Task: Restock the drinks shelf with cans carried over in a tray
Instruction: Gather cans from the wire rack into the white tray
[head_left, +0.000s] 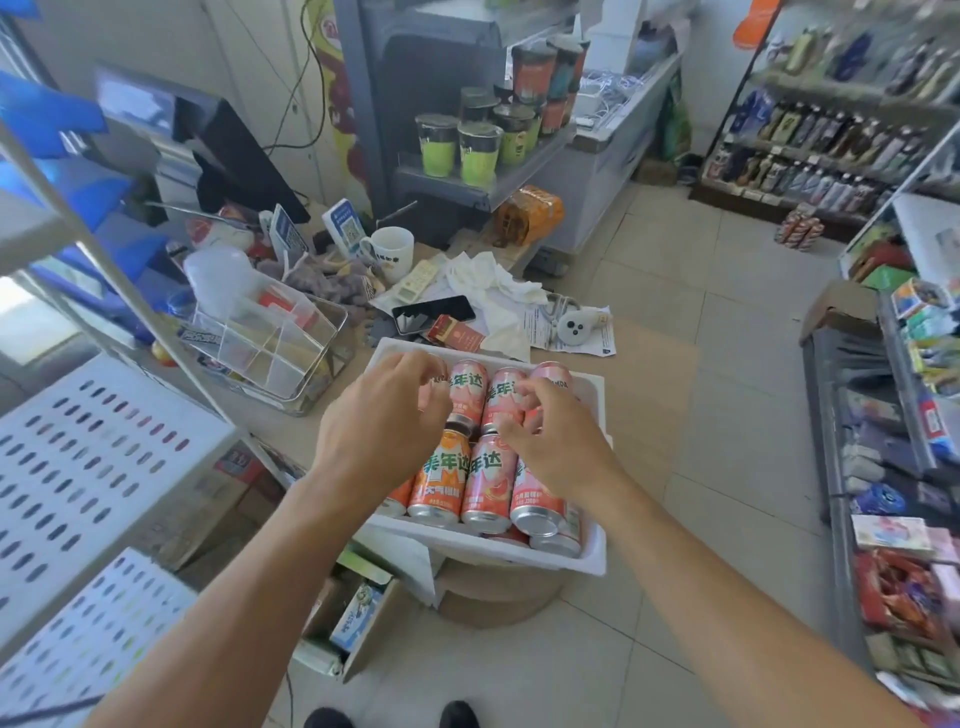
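A white foam tray (592, 556) rests on the counter's near corner, overhanging a round cardboard drum. Several pink and orange drink cans (488, 483) lie on their sides in it in two rows. My left hand (379, 421) hovers over the tray's left side, fingers curled down onto a can in the far row. My right hand (550, 431) is over the middle, fingertips touching a pink can (501, 397). Whether either hand grips a can firmly is unclear.
The wooden counter (649, 384) carries a clear plastic organiser (270, 332), a phone (434, 313), a red pack, papers, a white mug (392, 248). A perforated white shelf (93, 467) stands left; stocked shelves (883, 415) line the right aisle. Boxes sit on the tiled floor (717, 312) below.
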